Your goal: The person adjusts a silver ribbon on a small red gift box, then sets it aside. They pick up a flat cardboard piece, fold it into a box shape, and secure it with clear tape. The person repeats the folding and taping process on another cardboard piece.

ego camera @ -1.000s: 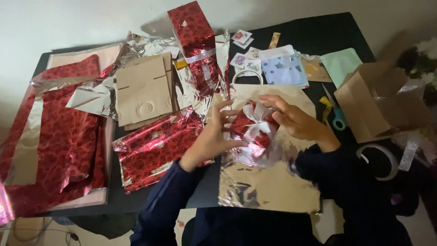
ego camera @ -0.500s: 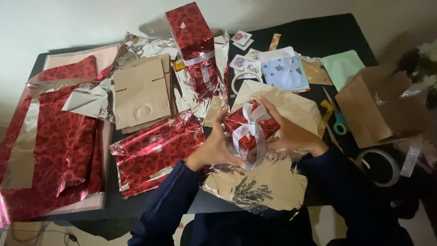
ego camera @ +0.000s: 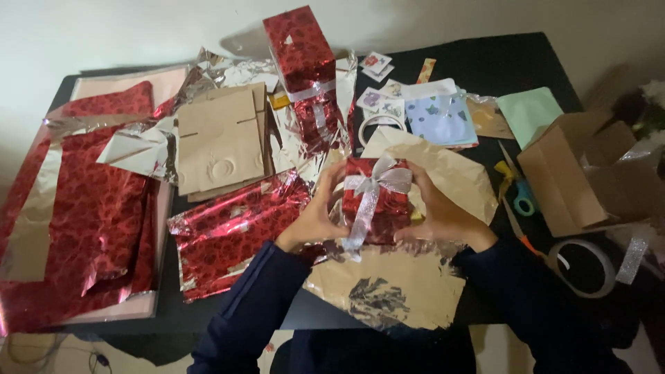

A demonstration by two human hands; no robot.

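A small box wrapped in shiny red foil (ego camera: 377, 201) with a silver ribbon bow (ego camera: 379, 181) on top sits between both my hands. My left hand (ego camera: 317, 216) cups its left side and my right hand (ego camera: 436, 210) cups its right side. The box rests over a crumpled sheet of gold-brown foil paper (ego camera: 395, 287) near the front edge of the black table (ego camera: 485, 66). A silver ribbon tail hangs down the front of the box.
A taller red wrapped box (ego camera: 305, 69) stands at the back. Flat brown cardboard (ego camera: 218, 142), red foil sheets (ego camera: 83, 215), an open cardboard box (ego camera: 589, 170), scissors (ego camera: 516, 194), a tape roll (ego camera: 580, 266), sticker sheets and cards (ego camera: 443, 118) lie around.
The small red box has been turned upright with the bow on top, and both hands have settled on its sides. The foil sheet beneath has shifted toward me.
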